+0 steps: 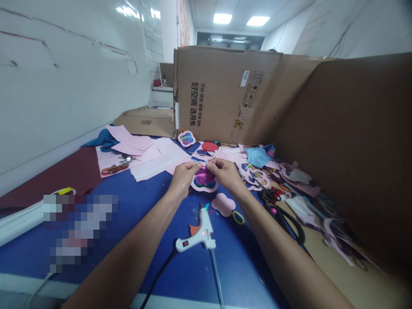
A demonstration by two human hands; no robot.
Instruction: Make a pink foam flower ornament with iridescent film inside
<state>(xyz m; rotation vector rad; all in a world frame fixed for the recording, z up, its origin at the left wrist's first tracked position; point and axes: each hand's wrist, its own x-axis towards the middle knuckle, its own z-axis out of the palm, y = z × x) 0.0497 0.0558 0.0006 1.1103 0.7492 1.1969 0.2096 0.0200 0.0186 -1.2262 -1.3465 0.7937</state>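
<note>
Between my two hands is a flower-shaped pink paper piece [204, 182] with a shiny purple and green centre. My left hand [184, 177] pinches its upper left edge, and my right hand [224, 172] pinches the upper right edge. The thumbs nearly meet at the top of the piece. Below it on the blue table lies a white hot glue gun [202, 231] with an orange trigger and a small light glowing. A plain pink flower-shaped cutout [223, 204] and a yellow-green loop [238, 217] lie beside the nozzle.
Pink paper sheets [157, 156] and orange-handled scissors [114, 169] lie at the back left. Black-handled scissors [269, 195], paper scraps and a light-blue cloth [257, 157] crowd the right. A cardboard box [222, 94] walls off the back. A glue stick [217, 279] trails from the gun.
</note>
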